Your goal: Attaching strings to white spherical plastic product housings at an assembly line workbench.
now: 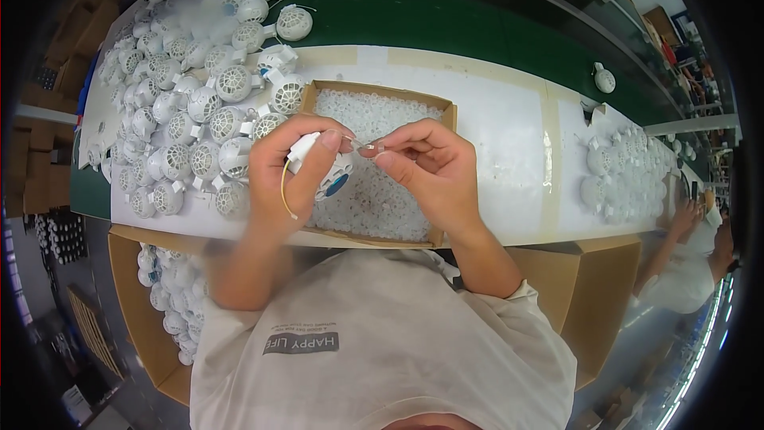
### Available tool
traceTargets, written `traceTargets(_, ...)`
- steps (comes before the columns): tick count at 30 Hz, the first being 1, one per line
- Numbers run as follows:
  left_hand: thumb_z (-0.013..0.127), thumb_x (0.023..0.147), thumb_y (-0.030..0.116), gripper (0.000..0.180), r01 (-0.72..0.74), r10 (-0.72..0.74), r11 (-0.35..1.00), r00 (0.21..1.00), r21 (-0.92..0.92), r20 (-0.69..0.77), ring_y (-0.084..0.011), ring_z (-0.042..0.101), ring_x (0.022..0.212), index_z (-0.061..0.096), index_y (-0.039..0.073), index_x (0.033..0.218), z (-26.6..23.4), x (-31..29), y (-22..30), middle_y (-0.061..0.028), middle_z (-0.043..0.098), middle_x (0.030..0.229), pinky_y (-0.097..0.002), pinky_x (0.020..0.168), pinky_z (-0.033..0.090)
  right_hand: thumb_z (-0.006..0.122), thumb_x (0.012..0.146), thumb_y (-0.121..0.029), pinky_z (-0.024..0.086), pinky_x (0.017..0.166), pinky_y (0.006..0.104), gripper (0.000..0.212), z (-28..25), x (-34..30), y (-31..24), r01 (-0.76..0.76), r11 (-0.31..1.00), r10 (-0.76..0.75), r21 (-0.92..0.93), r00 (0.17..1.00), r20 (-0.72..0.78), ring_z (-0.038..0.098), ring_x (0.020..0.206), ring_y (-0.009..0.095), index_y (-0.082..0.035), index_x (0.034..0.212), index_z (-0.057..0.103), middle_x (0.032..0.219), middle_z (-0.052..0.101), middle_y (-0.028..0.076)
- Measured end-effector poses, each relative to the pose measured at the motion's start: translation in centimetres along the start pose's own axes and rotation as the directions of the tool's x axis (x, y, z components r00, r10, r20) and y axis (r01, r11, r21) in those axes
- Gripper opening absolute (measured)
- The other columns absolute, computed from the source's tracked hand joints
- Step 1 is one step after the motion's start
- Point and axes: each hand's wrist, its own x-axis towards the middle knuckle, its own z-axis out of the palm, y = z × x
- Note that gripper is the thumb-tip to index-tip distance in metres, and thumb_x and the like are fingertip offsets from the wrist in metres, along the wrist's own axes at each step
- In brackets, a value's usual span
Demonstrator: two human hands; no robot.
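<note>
My left hand (pixel 296 167) is closed around a white round housing (pixel 338 166) with a grille and a blue patch. A thin yellowish wire (pixel 284 191) hangs from it beside my wrist. My right hand (pixel 430 167) pinches a tiny piece (pixel 369 147), perhaps a clear cap, where it meets a thin wire end at my left fingertips. Its exact kind is too small to tell. Both hands are above an open cardboard box (pixel 450 115) of small translucent plastic pieces (pixel 378 199).
Many white grille housings (pixel 203 103) are heaped on the left of the white table (pixel 509 167). More housings (pixel 179 295) fill a carton (pixel 131 302) below. Another carton (pixel 601 295) stands at the lower right. Further right are more housings (pixel 625 167) and a co-worker's arm (pixel 684 223).
</note>
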Motion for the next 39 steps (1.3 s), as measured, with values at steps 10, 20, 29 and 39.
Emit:
traceTargets(10,0.055,0.098,0.009,0.017,0.007,-0.007,1.0,1.0,0.015,0.018,-0.0171,0.064,0.085,0.067,-0.003,0.099,0.7,-0.2,-0.3,-0.0129,0.071,0.096,-0.0309,0.082,0.051,0.071,0.09,0.0,0.054,0.071,0.0233,0.016,0.2,0.1,-0.1,-0.091,0.991,0.093,0.1,0.995,-0.024,0.066,0.08,0.013,0.001,0.104,0.063,0.099,0.074,0.014)
traceTargets(20,0.074,0.086,0.013,0.029,-0.096,0.096,0.957,0.995,0.275,0.012,-0.0232,0.067,0.083,0.067,0.002,0.112,0.7,-0.8,-1.5,-0.0134,0.07,0.093,-0.0319,0.075,0.051,0.073,0.086,0.001,0.048,0.073,0.0258,0.015,0.5,0.9,0.2,0.185,0.904,-0.161,-0.385,0.982,0.095,0.061,0.081,0.013,-0.001,0.101,0.068,0.106,0.073,0.015)
traceTargets(29,0.083,0.073,0.028,0.086,-0.075,-0.024,0.964,0.93,0.254,0.368,-0.0347,0.065,0.096,0.046,0.006,0.147,-0.8,-0.4,-1.0,-0.0176,0.065,0.109,-0.0368,0.082,0.051,0.075,0.083,0.002,0.046,0.075,0.0288,0.013,-1.0,1.0,0.5,0.122,0.945,-0.048,-0.303,0.97,0.239,0.058,0.084,0.015,0.001,0.095,0.072,0.099,0.07,0.01)
traceTargets(39,0.071,0.078,0.052,0.102,0.084,-0.1,0.995,0.854,0.054,0.511,-0.0282,0.065,0.094,0.027,0.001,0.155,-0.2,-0.4,-1.0,-0.0189,0.064,0.108,-0.0324,0.082,0.049,0.077,0.077,0.002,0.046,0.071,0.0305,0.012,-1.6,1.2,0.0,0.323,0.91,-0.233,-0.258,0.917,0.324,0.058,0.079,0.019,0.001,0.088,0.074,0.084,0.07,0.011)
